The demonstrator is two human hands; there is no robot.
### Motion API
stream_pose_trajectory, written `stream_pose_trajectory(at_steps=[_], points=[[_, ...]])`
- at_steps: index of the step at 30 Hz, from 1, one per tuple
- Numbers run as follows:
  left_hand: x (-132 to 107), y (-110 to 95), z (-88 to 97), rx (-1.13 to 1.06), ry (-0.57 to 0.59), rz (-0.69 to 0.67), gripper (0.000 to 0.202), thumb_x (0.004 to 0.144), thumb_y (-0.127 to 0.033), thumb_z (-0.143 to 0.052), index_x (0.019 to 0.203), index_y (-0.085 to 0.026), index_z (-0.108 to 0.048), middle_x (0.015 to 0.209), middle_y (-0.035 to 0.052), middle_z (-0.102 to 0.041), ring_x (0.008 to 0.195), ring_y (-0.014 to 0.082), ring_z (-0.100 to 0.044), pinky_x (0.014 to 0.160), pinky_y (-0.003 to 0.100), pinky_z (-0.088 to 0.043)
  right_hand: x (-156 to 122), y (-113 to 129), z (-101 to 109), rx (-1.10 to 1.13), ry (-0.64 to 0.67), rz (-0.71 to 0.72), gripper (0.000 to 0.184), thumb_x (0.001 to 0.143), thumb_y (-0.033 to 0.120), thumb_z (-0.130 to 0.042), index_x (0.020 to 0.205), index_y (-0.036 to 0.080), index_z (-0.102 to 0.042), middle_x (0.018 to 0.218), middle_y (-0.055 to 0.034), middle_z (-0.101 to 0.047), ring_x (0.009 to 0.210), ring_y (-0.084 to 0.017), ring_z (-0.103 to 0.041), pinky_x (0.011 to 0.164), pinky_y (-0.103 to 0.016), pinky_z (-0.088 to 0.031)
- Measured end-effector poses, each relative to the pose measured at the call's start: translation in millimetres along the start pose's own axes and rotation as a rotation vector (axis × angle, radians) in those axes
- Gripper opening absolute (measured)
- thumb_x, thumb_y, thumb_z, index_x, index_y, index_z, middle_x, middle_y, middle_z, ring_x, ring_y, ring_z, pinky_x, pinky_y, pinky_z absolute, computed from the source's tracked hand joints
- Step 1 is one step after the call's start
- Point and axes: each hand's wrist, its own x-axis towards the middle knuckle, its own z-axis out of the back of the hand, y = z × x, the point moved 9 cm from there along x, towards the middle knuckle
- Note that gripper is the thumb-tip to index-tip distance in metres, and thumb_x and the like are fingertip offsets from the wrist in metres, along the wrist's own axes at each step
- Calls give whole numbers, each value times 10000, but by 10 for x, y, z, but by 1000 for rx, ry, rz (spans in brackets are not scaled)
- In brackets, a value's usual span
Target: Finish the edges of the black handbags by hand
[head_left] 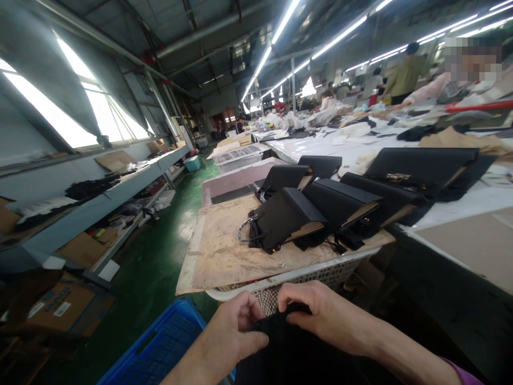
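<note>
Low in the foreground, a dark black piece of fabric or leather (280, 347) is held up by its top edge; most of it is lost in shadow. My left hand (232, 337) pinches this edge, its thumb on the near side and its fingers curled behind. Close by on the right, my right hand (316, 310) grips the same edge between thumb and bent fingers. Beyond both hands, several black handbags lie overlapped; the nearest handbag (284, 219) has a looped handle (243, 227) wrapped in patterned material.
A worn board (216, 256) lies over a white plastic basket (320, 278). At lower left stands a blue crate (160, 342). A cardboard box (68, 305) sits below the shelf at left. Across the cluttered white table, a person's pink sleeve (427, 91) reaches over materials.
</note>
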Motion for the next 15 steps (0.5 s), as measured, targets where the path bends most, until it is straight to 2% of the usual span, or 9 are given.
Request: stream_pose_trajectory(at_steps=[5, 11, 15], points=[[-33, -32, 20, 56, -43, 14, 227, 636, -113, -648, 783, -174, -486, 713, -33, -583, 643, 106, -493, 570, 225, -324, 4, 91, -22, -102, 15, 62, 174, 825, 56, -616, 844, 221, -668, 854, 34, -699, 803, -143, -619, 737, -230, -408], [-58, -16, 48, 77, -72, 14, 232, 643, -111, -660, 784, -176, -488, 718, -29, -597, 625, 101, -487, 563, 224, -326, 43, 99, -52, -180, 18, 11, 106, 818, 115, -679, 815, 221, -688, 799, 32, -713, 756, -148, -631, 691, -230, -407], [-50, 13, 68, 49, -59, -15, 231, 654, -98, -671, 781, -173, -493, 714, -32, -594, 628, 98, -495, 565, 220, -324, 79, 104, -56, -228, 6, -6, 101, 805, 124, -652, 783, 215, -690, 750, 34, -708, 713, -145, -628, 670, -242, -391]])
